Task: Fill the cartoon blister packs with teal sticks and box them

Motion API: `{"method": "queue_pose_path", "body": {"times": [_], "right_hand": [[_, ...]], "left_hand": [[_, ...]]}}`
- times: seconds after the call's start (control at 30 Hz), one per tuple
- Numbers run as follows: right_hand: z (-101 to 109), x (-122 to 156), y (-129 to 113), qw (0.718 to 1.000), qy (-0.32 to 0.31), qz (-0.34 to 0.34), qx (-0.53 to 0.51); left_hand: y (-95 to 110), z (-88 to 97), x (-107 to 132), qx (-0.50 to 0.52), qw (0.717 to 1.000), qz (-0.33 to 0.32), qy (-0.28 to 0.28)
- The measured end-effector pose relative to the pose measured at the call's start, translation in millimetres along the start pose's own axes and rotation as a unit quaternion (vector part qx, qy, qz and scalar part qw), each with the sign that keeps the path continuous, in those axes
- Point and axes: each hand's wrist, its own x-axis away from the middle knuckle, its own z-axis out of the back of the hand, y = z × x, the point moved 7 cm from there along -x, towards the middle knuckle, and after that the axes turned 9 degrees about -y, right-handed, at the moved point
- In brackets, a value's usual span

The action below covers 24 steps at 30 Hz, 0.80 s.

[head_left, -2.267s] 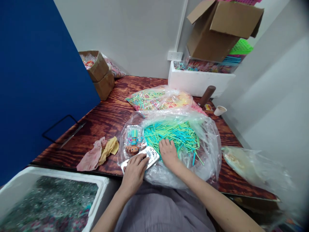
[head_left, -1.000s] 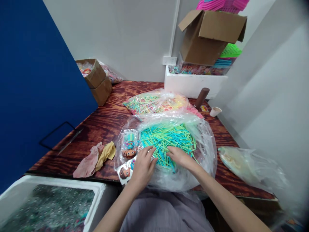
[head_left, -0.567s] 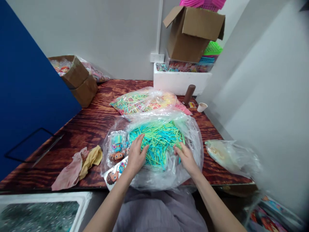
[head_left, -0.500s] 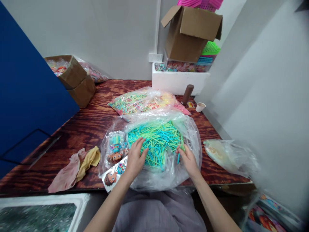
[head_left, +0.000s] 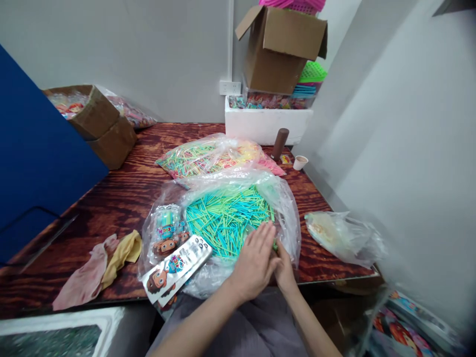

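Observation:
A clear plastic bag (head_left: 292,218) lies spread on the table, full of thin green and blue sticks (head_left: 226,218). At its near right side my left hand (head_left: 256,253) is held flat, fingers stretched out together, its palm turned toward my right hand. My right hand (head_left: 284,270) is closed just beside it, partly hidden, and a bit of green stick ends shows between the two. Printed cards (head_left: 178,267) with a cartoon face lie over the bag's near left edge. Behind them are small filled packets (head_left: 165,230) with the same print.
Another clear bag (head_left: 219,156) of multicoloured sticks lies behind. Pink and yellow cloths (head_left: 122,253) are at the left, a crumpled plastic bag (head_left: 342,235) at the right. A paper cup (head_left: 300,162), a brown cylinder (head_left: 280,144) and a white foam box (head_left: 267,124) stand farther back.
My left hand has moved right, from over the sticks to against my right hand. My right hand has come slightly nearer to me. More of the printed cards now shows.

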Motion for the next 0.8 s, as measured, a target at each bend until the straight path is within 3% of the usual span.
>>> {"method": "queue_pose_path", "body": {"times": [0.1, 0.17, 0.3, 0.43, 0.5, 0.6, 0.8], "right_hand": [[2, 5, 7, 1.000, 0.003, -0.007, 0.009], [1, 6, 2, 0.999, -0.018, -0.005, 0.037], [-1, 4, -19, 0.993, -0.046, -0.008, 0.106], [-11, 6, -46, 0.991, -0.064, 0.022, 0.118], [-23, 7, -60, 0.990, -0.084, 0.044, 0.103], [-48, 9, -75, 0.988, -0.124, 0.058, 0.075], [-93, 10, -90, 0.978, -0.188, 0.077, 0.052]], "left_hand": [[7, -18.9, -7, -0.009, 0.997, -0.025, -0.067], [1, -14.3, -3, -0.004, 0.998, -0.012, -0.057], [-34, 28.8, 35, 0.008, 0.997, 0.052, 0.050], [-91, 78.5, 108, -0.036, 0.969, 0.184, 0.162], [-112, 90.4, 141, -0.088, 0.952, 0.240, 0.170], [-127, 91.7, 169, -0.156, 0.934, 0.287, 0.148], [-129, 86.2, 175, -0.213, 0.917, 0.311, 0.131]]}}
